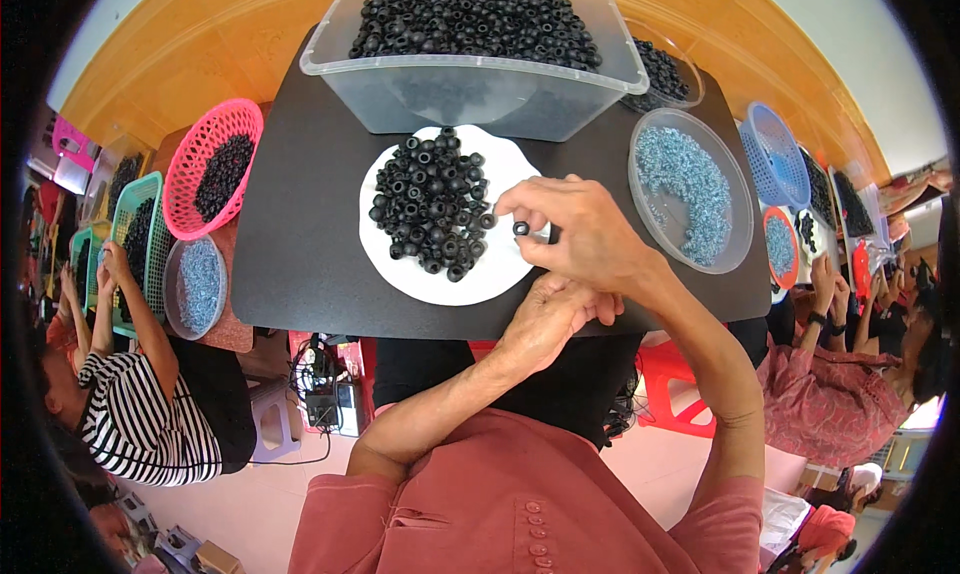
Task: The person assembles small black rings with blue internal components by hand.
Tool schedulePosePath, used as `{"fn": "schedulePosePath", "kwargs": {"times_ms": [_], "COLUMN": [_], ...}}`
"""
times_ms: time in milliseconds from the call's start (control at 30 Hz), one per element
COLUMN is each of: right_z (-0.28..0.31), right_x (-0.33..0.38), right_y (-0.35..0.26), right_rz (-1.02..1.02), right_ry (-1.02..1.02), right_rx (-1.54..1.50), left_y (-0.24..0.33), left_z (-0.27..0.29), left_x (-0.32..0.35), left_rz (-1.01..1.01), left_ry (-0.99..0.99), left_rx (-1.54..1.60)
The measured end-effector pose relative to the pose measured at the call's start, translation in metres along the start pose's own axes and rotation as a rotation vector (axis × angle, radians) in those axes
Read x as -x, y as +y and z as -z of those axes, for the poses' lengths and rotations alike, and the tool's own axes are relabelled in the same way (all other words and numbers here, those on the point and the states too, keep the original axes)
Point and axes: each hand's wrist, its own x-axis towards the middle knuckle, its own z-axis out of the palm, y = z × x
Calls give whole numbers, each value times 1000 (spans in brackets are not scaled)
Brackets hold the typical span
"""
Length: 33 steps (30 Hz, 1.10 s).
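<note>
A white scalloped plate (pixel 385 271) carries a pile of black round beads (pixel 430 199) with holes. My right hand (pixel 575 224) hovers over the plate's right side, its thumb and forefinger apart. One loose black bead (pixel 521 229) shows in the gap between them; I cannot tell whether it touches the fingers. The forefinger's tip is close to the pile's right edge. Below the right wrist, my left hand (pixel 550 322) is at the table's front edge with its fingers curled closed. What it holds, if anything, is hidden.
Behind the plate stands a large clear bin (pixel 460 94) of black beads. A round clear tub (pixel 735 254) of small blue beads sits right, on the dark table (pixel 290 264). A pink basket (pixel 212 124) and another blue-bead tub (pixel 190 319) stand left. Co-workers sit on both sides.
</note>
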Motion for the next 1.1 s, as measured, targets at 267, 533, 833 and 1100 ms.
{"fn": "schedulePosePath", "kwargs": {"times_ms": [267,533,833,1100], "right_z": [22,7,2,-3], "right_x": [64,91,110,112], "right_y": [5,7,25,26], "right_rz": [-106,-31,-98,-44], "right_ry": [310,507,509,384], "right_rx": [-205,-206,-363,-532], "left_y": [11,7,7,5], "left_z": [-6,-4,-7,-10], "left_x": [-6,-7,-4,1], "left_rz": [-51,-32,-28,-25], "left_ry": [-2,43,-17,12], "left_rx": [261,51,-134,-115]}}
